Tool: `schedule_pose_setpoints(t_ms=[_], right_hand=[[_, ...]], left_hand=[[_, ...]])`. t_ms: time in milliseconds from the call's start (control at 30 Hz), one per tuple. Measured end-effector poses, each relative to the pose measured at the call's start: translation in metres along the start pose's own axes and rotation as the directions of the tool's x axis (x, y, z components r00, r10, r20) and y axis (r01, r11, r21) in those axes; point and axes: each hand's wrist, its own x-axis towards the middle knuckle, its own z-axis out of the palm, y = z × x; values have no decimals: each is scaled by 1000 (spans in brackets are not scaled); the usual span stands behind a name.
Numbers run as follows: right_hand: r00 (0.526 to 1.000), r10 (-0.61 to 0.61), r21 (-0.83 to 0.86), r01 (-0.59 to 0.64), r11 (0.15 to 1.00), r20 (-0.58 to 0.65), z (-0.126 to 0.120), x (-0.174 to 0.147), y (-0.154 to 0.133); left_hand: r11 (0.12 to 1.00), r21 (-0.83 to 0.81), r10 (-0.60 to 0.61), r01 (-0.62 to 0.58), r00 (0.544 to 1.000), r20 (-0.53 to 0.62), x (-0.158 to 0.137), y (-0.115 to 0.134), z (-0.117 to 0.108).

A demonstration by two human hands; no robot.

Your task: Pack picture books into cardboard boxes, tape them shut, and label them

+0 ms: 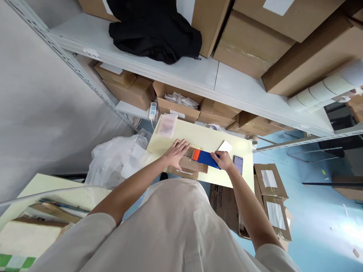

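A small cardboard box (pixel 187 163) lies on the pale yellow table (pixel 184 130), close to my body. My left hand (pixel 176 153) rests on the left part of this box, fingers spread. My right hand (pixel 223 160) is wrapped round the right end of a blue and orange tape dispenser (pixel 208 158). The dispenser's orange end lies over the top of the box, between my two hands. A phone (pixel 238 164) lies to the right of my right hand, and a white card-like piece (pixel 225 146) lies just beyond it.
Pink-white papers (pixel 167 125) sit at the table's far left corner. Behind the table, a shelf (pixel 198 81) holds cardboard boxes and black clothing (pixel 159 34). Clear plastic wrapping (pixel 113 158) is heaped at left. Labelled boxes (pixel 270 181) stand on the floor at right.
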Motion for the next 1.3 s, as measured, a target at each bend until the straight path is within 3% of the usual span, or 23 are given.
schedule_pose_setpoints(t_ms=[300,533,667,833,1100,1300], right_hand=[[992,-95,-3,96,995,80,-2,33,-5],[986,-41,22,38,999,161,-36,16,74],[984,-24,47,16,999,178,-35,23,108],[979,-111,104,94,990,170,-20,39,121],[963,-154,175,116,978,222,-11,48,132],[941,-173,213,113,971,289,-13,45,141]], left_hand=[[945,303,-149,125,987,57,8,-13,-6],[921,365,-179,135,980,88,15,-10,-3],[907,394,-207,149,973,107,14,-9,-5],[881,434,-253,190,963,94,24,12,6],[953,271,-172,136,979,113,86,68,50],[948,271,-210,166,967,144,89,70,52]])
